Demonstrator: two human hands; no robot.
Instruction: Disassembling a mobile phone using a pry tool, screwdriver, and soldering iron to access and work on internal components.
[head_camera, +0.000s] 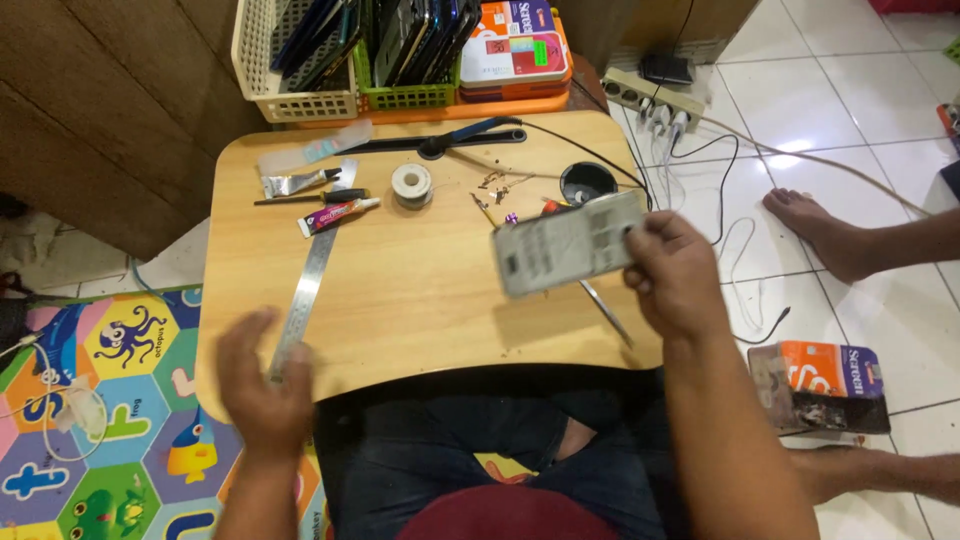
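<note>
My right hand (675, 275) grips a grey flat phone-like slab (568, 243) by its right end and holds it just above the small wooden table (420, 290). My left hand (262, 385) hovers at the table's front left edge with its fingers spread, over the near end of a long steel ruler (312, 275). It holds nothing. Metal tweezers (605, 312) lie on the table under the slab, pointing toward the front right.
At the table's back lie a solder spool (411, 184), a glue tube (338, 215), a screwdriver (310, 198), a black round cup (588, 183) and a black cable. Baskets of phones (400, 60) stand behind. A power strip (655, 100), another person's feet (810, 225) and a boxed pack (825, 385) are on the tiled floor to the right.
</note>
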